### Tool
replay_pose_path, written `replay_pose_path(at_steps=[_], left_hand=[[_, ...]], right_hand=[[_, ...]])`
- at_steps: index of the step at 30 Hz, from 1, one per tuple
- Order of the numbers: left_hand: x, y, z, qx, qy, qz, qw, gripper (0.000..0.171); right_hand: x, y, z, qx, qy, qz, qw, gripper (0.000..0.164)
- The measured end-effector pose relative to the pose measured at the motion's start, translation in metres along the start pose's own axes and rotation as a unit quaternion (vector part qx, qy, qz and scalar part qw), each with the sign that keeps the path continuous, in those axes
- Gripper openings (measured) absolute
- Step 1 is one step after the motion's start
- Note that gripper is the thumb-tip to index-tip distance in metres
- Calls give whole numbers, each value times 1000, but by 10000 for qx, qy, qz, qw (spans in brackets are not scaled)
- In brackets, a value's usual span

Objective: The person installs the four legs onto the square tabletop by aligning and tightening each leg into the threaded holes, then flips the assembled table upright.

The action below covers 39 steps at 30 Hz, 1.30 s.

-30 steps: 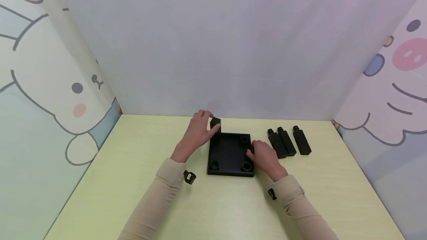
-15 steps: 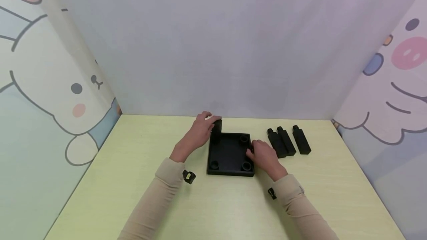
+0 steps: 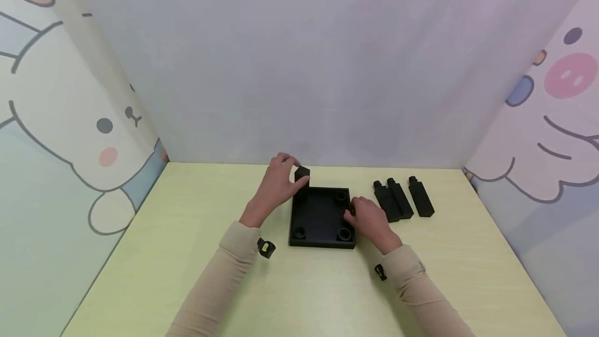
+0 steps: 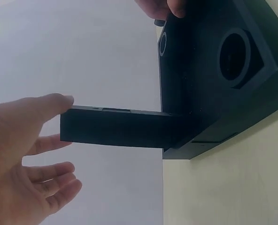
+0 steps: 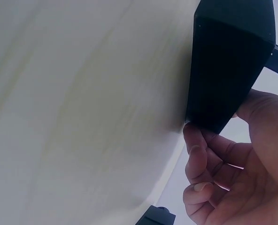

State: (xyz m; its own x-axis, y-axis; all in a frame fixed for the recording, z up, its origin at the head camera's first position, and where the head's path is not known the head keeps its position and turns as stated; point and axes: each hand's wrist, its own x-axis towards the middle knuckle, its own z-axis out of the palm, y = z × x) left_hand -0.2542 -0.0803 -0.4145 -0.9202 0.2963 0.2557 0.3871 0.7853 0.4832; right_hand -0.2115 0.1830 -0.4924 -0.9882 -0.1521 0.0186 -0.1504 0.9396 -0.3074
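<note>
A square black tabletop (image 3: 323,217) lies underside up on the table, with a raised rim and round sockets at its corners. At its far left corner a black table leg (image 3: 302,172) stands upright. My left hand (image 3: 276,189) pinches this leg near its upper end. In the left wrist view the thumb (image 4: 59,104) lies against one face of the leg, an index finger shows behind it, and the other fingers are spread away. My right hand (image 3: 372,220) grips the tabletop's right rim. In the right wrist view its fingers (image 5: 197,159) curl at the tabletop's edge.
Three loose black legs with narrow necked ends lie to the right of the right hand: a left one (image 3: 386,203), a middle one (image 3: 401,199) touching it, and a right one (image 3: 421,197) apart. A pale curtain wall (image 3: 299,66) rises behind the table's far edge.
My left thumb and fingers have shifted round the leg's top, over it half a second ago and back on its near side now, with the leg turning. My right hand keeps its hold.
</note>
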Motion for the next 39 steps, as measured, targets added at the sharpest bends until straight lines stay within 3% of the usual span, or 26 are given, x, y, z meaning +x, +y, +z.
replay_pose_path(at_steps=[6, 14, 17, 21, 26, 31, 39], left_hand=[[-3, 0, -5, 148, -165, 411, 9989, 35], [-3, -5, -6, 517, -311, 989, 9933, 38], [-4, -6, -7, 439, -426, 852, 9945, 44], [-6, -6, -6, 217, -486, 262, 9982, 57], [-6, -4, -2, 27, -117, -230, 9997, 61], [-6, -2, 0, 7, 71, -145, 9999, 47], [-6, 0, -4, 201, -280, 425, 9985, 38]], right_hand=[[1, 0, -1, -14, -34, 61, 10000, 23], [-1, 2, -1, -79, 61, 55, 9999, 26], [-1, 3, -1, -79, 127, -31, 9999, 28], [-1, 3, -3, -40, 160, -90, 9998, 29], [0, 4, -4, 10, 178, -109, 9998, 30], [0, 5, -2, 56, 131, -168, 9998, 29], [0, 5, -2, 131, 121, -134, 9998, 28]])
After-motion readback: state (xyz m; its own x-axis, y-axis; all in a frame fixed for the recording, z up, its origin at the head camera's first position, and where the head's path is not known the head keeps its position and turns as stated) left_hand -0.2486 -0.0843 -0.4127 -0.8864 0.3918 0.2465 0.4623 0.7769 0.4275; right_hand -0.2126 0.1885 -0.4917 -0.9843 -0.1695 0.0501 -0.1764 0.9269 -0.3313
